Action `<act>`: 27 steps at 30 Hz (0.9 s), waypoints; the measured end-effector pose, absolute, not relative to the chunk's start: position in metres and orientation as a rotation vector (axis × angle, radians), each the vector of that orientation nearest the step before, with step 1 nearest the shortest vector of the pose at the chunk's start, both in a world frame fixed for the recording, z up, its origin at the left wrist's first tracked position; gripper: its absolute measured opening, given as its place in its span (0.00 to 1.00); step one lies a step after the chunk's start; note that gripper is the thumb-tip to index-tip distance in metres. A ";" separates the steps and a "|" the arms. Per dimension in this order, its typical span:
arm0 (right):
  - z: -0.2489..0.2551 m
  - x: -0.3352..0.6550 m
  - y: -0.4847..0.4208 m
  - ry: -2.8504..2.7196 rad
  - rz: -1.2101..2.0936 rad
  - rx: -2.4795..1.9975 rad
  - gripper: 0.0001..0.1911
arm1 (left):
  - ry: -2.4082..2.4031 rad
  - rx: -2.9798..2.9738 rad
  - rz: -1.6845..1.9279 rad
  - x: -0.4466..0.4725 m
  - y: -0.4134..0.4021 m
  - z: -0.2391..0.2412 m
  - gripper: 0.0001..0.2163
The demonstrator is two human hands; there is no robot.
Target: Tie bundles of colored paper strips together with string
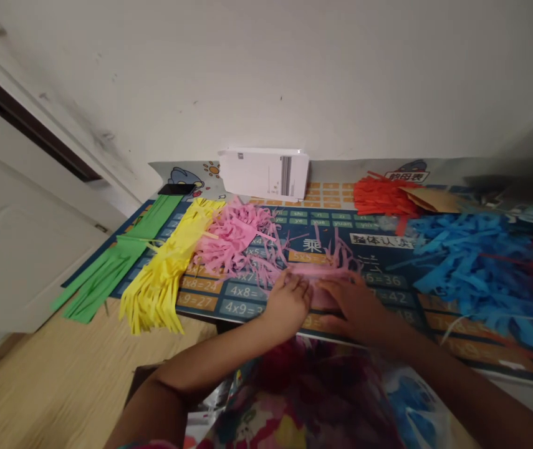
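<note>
Lying on the surface (242, 307) beneath the curled left hand (290, 303) and outstretched right hand (358, 307), grips indiscernible, pink fringed paper (324, 299) should handle as light, soft and tearable, best held along its central band (317, 270).

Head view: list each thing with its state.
Pink fringed paper at the hands: strips splayed
Left hand: fingers curled on it
Right hand: fingers touching it
Pink tissue heap: fluffed out
Green fringed paper: lying flat
Yellow fringed paper: laid out, ends loose
Blue fringed paper: fluffed, spread
Red fringed paper: bunched
White box: upright
</note>
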State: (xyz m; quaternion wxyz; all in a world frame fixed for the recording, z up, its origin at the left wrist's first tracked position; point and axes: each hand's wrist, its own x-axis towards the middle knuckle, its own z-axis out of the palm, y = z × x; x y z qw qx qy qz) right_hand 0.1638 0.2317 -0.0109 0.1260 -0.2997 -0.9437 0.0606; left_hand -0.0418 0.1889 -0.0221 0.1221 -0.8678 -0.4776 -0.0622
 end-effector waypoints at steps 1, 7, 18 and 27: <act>-0.011 0.165 0.238 -2.768 0.147 -0.894 0.27 | -1.397 -2.543 -0.172 -0.042 0.188 -0.023 0.12; 0.007 0.190 0.261 -2.324 -0.273 -1.574 0.23 | -1.438 -2.573 -0.172 -0.036 0.188 -0.023 0.12; -0.024 0.177 0.249 -2.588 0.421 -1.040 0.11 | -1.638 -2.782 -0.376 -0.056 0.189 0.002 0.10; -0.006 0.153 0.274 -2.534 0.207 -1.485 0.12 | -2.231 -2.554 -0.216 -0.064 0.236 0.010 0.12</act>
